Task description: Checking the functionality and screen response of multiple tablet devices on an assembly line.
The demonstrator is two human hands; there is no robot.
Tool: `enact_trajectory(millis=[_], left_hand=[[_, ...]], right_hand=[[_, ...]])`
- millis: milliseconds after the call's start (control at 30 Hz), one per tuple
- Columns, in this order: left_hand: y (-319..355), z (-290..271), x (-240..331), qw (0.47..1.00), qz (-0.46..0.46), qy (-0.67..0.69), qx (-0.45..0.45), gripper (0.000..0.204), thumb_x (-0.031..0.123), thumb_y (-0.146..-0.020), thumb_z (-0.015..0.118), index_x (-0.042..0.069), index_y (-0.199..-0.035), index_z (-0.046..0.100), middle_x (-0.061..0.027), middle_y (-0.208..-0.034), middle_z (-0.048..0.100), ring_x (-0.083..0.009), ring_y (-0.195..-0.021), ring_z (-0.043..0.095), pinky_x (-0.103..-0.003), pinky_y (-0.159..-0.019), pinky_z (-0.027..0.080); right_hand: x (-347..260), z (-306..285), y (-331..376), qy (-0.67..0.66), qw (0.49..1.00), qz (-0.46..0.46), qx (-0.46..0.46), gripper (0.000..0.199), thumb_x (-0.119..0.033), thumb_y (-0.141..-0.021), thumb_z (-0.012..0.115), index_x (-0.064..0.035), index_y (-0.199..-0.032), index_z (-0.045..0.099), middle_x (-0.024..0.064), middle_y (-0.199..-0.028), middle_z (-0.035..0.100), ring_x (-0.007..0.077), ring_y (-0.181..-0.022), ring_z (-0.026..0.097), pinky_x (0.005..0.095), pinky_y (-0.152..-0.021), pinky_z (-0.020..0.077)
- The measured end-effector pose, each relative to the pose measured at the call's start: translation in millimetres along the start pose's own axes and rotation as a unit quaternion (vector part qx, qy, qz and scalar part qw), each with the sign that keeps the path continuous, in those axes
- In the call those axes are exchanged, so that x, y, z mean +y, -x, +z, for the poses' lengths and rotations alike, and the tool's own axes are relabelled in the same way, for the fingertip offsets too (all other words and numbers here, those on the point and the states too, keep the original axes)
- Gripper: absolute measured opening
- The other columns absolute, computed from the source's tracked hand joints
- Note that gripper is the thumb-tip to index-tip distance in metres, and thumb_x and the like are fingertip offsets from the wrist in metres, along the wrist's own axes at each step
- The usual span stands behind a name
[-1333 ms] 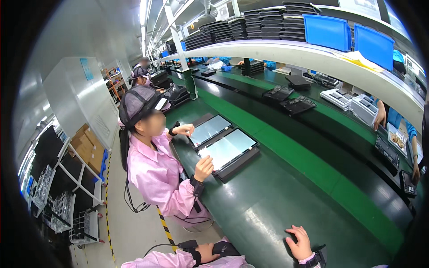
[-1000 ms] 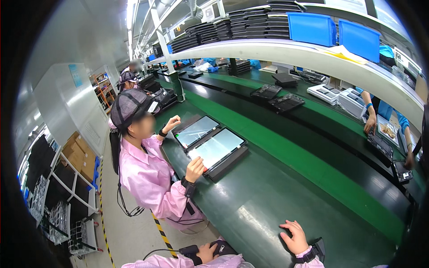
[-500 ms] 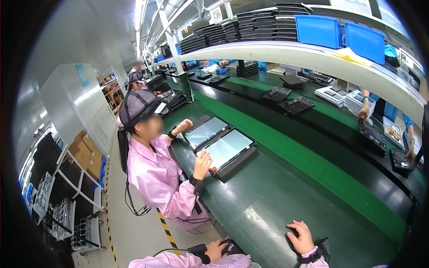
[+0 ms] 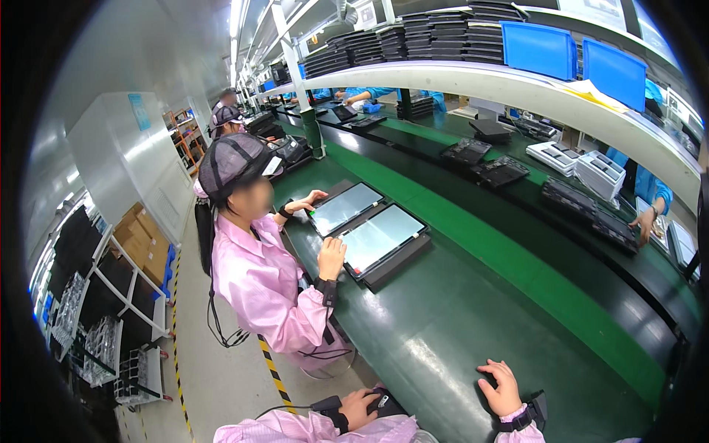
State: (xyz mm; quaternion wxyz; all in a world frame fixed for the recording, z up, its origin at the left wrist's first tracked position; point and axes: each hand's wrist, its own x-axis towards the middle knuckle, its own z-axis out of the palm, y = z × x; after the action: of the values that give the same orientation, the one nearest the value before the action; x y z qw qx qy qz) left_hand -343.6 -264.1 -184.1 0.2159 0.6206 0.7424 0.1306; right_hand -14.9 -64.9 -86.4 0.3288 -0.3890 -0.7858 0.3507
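Observation:
My left hand (image 4: 360,410) is at the lower edge, its bent fingers closed over the edge of a small black object (image 4: 390,404) by the near edge of the bench. The underside of that grip is hidden. On the green bench top (image 4: 443,317), my right hand (image 4: 502,387) rests with its fingers apart and nothing in them. Both wrists wear black straps over pink sleeves. Farther up the bench, a co-worker in pink has both hands at two flat display panels, the left panel (image 4: 347,209) and the right panel (image 4: 384,236), which lie side by side on dark pads.
Across the bench, dark device housings (image 4: 502,171) lie along a black strip. White trays (image 4: 600,173) stand near a blue-sleeved person's hand (image 4: 648,224). Overhead, a shelf (image 4: 443,72) carries black tray stacks (image 4: 443,37) and blue bins (image 4: 539,50). A post (image 4: 310,133) rises from the bench.
The view has shifted slightly. The co-worker's left hand has come down to the left panel's edge. Across the bench, the dark housings and the blue-sleeved person's hands have moved. My hands stay nearly still.

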Motion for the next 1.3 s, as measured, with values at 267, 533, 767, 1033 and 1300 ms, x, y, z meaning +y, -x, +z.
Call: enact_trajectory(millis=[267,533,767,1033,1300], left_hand=[[-4,6,-8,1.0,0.009,0.019,0.011,0.056,0.035,-0.077,0.07,0.017,-0.129,0.063,-0.0111,-0.129,0.057,-0.0352,-0.114,0.057,-0.047,-0.097,0.047],[-4,12,-11,1.0,0.006,0.013,0.019,0.054,0.035,-0.076,0.07,0.017,-0.127,0.064,-0.0115,-0.128,0.059,-0.0348,-0.113,0.058,-0.047,-0.096,0.048],[-8,10,-5,1.0,0.01,0.008,0.007,0.054,0.034,-0.076,0.068,0.016,-0.127,0.063,-0.0112,-0.128,0.059,-0.035,-0.113,0.058,-0.046,-0.097,0.048],[-4,-4,4,0.999,-0.014,0.029,0.016,0.053,0.034,-0.078,0.067,0.014,-0.127,0.063,-0.0123,-0.122,0.061,-0.0351,-0.111,0.059,-0.043,-0.096,0.049],[-12,-47,4,0.995,-0.011,0.027,-0.092,0.046,0.037,-0.082,0.064,0.012,-0.121,0.066,-0.0166,-0.105,0.07,-0.0366,-0.096,0.067,-0.044,-0.087,0.053]], right_hand=[[1,-1,-1,-0.001,1.0,-0.011,0.003,0.028,-0.016,-0.082,0.071,-0.0075,-0.109,0.068,0.0145,-0.11,0.069,0.0336,-0.121,0.057,0.0519,-0.112,0.0344],[10,0,-4,0.002,1.0,-0.014,0.006,0.028,-0.016,-0.083,0.071,-0.0078,-0.109,0.068,0.0125,-0.108,0.07,0.0339,-0.121,0.058,0.0519,-0.111,0.0345],[10,0,-5,0.002,1.0,-0.014,0.005,0.028,-0.016,-0.083,0.07,-0.0074,-0.11,0.068,0.0131,-0.109,0.069,0.0339,-0.122,0.057,0.0514,-0.112,0.0344],[8,-1,-3,0.0,1.0,-0.011,0.007,0.028,-0.015,-0.082,0.07,-0.0074,-0.109,0.068,0.0133,-0.108,0.069,0.0342,-0.121,0.057,0.0515,-0.112,0.0339],[8,-1,-1,-0.015,1.0,-0.003,0.003,0.028,-0.013,-0.08,0.07,-0.0066,-0.107,0.068,0.0131,-0.109,0.069,0.0345,-0.121,0.057,0.0524,-0.113,0.0323]])
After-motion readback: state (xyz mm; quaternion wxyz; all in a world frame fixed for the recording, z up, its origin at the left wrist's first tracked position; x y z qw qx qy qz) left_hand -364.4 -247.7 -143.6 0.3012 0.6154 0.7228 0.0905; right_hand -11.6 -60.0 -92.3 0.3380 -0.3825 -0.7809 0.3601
